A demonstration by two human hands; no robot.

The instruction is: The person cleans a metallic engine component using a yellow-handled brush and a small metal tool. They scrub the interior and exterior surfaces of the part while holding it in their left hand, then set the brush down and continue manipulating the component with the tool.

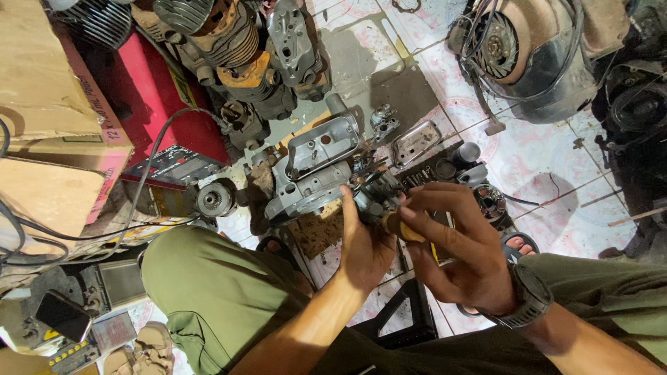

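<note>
Carburetor [375,198] is cupped in left hand [363,246], above the tiled floor [528,156]. Yellow-handled screwdriver [403,228] is gripped by right hand [462,253], tip hidden at the carburetor. Grey engine cover [313,170] lies just beyond.

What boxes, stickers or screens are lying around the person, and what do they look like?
Cardboard box: top left, big, brown, a pink side with dark print.
Second cardboard box: just below it, plain brown.
Phone: bottom left, flat dark rectangle, its screen off.
Striped label: bottom left corner, yellow and black.
Watch: on the right wrist, dark, its face turned away.
</note>
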